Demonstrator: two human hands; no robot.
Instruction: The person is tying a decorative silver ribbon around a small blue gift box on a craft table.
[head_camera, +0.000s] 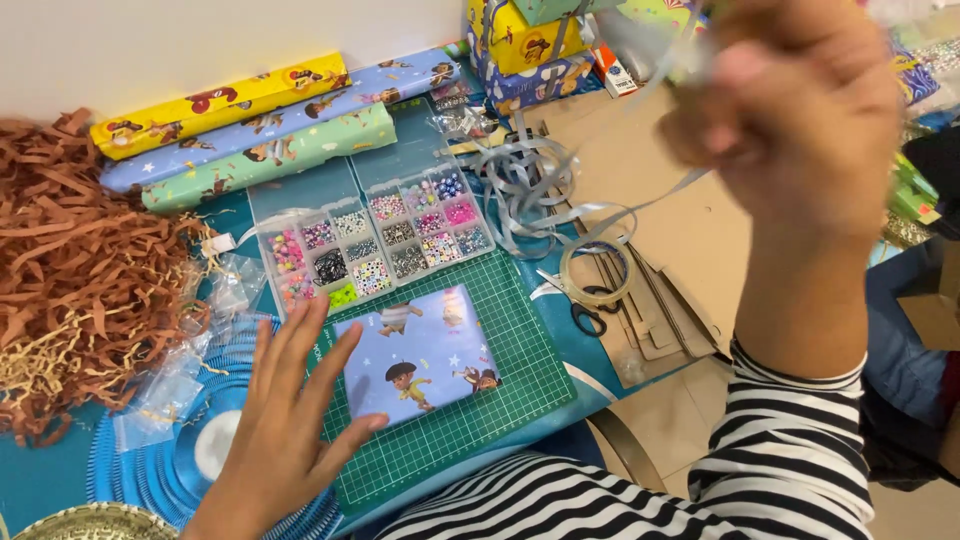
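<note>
Head view: left hand (285, 420) splayed flat beside wrapped box (418, 352); right hand (800, 110) pinches silver ribbon (545, 190); pulling may tangle it

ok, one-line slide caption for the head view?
Left hand spread beside a wrapped blue gift box on a green cutting mat; raised right hand pinching silver ribbon.

We see a blue desk (40, 470) spread with craft goods. A green cutting mat (500, 400) lies at lower centre with a wrapped blue parcel (417, 355) on it. Above it sits a clear bead organiser (375, 245). Three rolls of gift wrap (270, 125) lie along the upper left, brown shredded paper (70, 260) fills the left edge, and flat cardboard (640, 200) lies to the right.
</note>
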